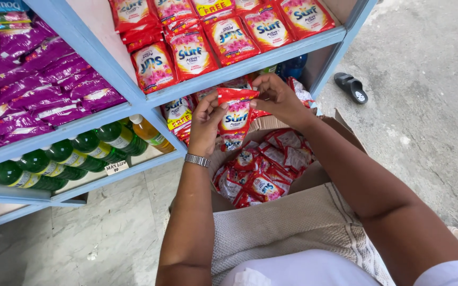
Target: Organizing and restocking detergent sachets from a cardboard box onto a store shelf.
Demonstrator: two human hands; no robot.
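A pale blue shelf unit (239,68) is being stocked by kind, with red detergent sachets (192,53) leaning in overlapping rows on its upper board so their fronts show, purple packets (43,85) being kept to the left bay and green bottles (54,159) laid on their sides below. An open cardboard box (340,127) of more red sachets is being kept just under the hands, within easy reach. A single red sachet (235,119) is being held upright in front of the lower shelf, its top edge being pinched by the left hand (207,124) and right hand (279,98), both closed on it and close together
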